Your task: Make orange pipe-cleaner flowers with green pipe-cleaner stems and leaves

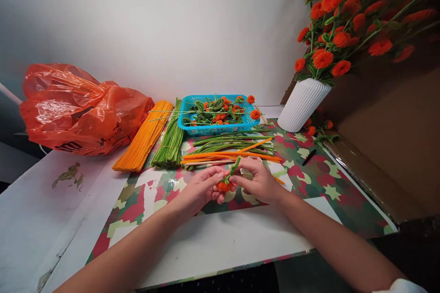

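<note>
Between my two hands is a small pipe-cleaner flower (224, 186) with an orange head pointing down and a green stem sticking up. My left hand (206, 185) grips the flower head from the left, its fingers curled beneath. From the right, my right hand (256, 177) pinches the green part just above the head. Just beyond the hands lie loose orange pipe cleaners (202, 157) and a row of green pipe cleaners (220, 144).
A blue basket (220, 129) holds flower pieces. Bundled orange pipe cleaners (144, 136), bundled green pipe cleaners (169, 144) and an orange plastic bag (79, 110) stand left. At right are a white vase (302, 104) of orange flowers (323, 58) and a black pen-like object (309, 157).
</note>
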A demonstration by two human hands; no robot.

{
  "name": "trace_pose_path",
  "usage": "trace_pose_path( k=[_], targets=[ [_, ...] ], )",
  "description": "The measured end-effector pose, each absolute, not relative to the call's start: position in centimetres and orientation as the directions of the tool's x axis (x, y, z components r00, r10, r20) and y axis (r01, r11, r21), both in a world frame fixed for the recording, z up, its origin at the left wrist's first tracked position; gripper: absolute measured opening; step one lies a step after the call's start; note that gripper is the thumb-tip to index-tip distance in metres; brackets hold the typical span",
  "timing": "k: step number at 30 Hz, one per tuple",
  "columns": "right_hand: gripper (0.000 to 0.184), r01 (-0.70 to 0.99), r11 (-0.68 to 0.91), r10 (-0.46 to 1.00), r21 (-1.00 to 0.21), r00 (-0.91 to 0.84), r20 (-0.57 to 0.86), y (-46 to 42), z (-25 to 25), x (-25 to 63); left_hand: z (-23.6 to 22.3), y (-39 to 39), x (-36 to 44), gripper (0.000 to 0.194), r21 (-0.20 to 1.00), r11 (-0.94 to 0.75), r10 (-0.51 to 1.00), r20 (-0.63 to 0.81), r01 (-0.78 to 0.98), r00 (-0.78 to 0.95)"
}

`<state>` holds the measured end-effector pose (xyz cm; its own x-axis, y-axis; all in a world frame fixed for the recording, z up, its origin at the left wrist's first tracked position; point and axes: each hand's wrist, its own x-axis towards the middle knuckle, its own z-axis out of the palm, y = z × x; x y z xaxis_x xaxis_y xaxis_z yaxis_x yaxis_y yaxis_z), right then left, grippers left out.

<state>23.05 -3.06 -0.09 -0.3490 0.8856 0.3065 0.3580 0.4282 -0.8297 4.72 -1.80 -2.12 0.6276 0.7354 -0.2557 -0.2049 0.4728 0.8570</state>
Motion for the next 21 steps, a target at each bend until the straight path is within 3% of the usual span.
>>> trace_pose_path(
  k=[2, 5, 8, 11, 14, 18, 21],
  targets=[
    [0.018, 0.339, 0.379, 0.91, -0.861, -0.305, 0.281, -3.1, -0.2, 22.9, -2.0, -1.9, 4.7, 0.027, 0.876, 0.443, 0.748, -0.244, -0.19, 0.618],
    [0.017, 0.409, 0.362, 0.931, -0.838, -0.204, 0.303, -3.2, -0.6, 22.7, -1.7, -2.3, 4.7, 0.028, 0.965, 0.219, 0.842, -0.112, -0.145, 0.528],
    [0.02, 0.5, 0.381, 0.924, -0.778, -0.173, 0.342, -3.2, -1.0, 22.5, -1.3, -2.5, 4.7, 0.024, 0.999, -0.033, 0.875, 0.026, 0.007, 0.483],
    [0.025, 0.534, 0.402, 0.914, -0.744, -0.189, 0.358, -3.2, -1.2, 22.4, -1.2, -2.5, 4.7, 0.019, 0.979, -0.14, 0.868, 0.05, 0.147, 0.494],
    [0.024, 0.518, 0.47, 0.883, -0.715, -0.262, 0.39, -3.1, -1.2, 22.6, -1.1, -2.3, 4.7, 0.015, 0.976, -0.131, 0.856, 0.024, 0.172, 0.516],
    [0.025, 0.431, 0.58, 0.803, -0.692, -0.449, 0.393, -2.8, -1.0, 23.3, -0.8, -2.3, 4.8, 0.01, 0.993, 0.022, 0.835, -0.084, 0.119, 0.544],
    [0.024, 0.415, 0.611, 0.775, -0.675, -0.489, 0.4, -2.7, -0.8, 23.5, -0.7, -2.4, 4.9, 0.009, 0.989, 0.131, 0.825, -0.147, 0.069, 0.546]
  ],
)
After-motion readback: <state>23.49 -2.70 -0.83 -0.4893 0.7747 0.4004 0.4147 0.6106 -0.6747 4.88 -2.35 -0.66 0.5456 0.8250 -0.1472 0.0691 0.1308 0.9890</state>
